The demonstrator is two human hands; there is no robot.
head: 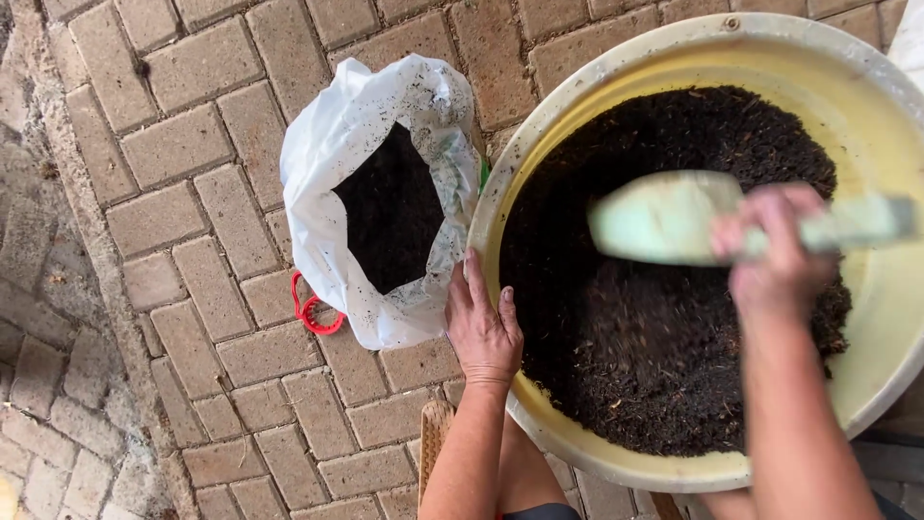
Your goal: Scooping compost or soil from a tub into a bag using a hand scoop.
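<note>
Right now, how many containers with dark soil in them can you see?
2. A white plastic bag stands open on the brick paving, left of the big yellow tub, whose rim the left hand rests on. None seems hidden.

One package only: you have a white plastic bag [332, 164] standing open on the brick paving [183, 144], just left of the big yellow tub [539, 125], its right side close against the tub's rim. Mouth gapes upward, roughly six-sided, folded back and speckled with dark crumbs. Inside, dark soil [390, 207] fills it close to the top. Thin film, crinkled, partly see-through on the right side (a trace of green shows there, too small to tell what). A red loop [313, 313] pokes from under the bag's lower left corner. Your left hand [481, 327] rests at the bag's lower right edge, touching the plastic.
</note>
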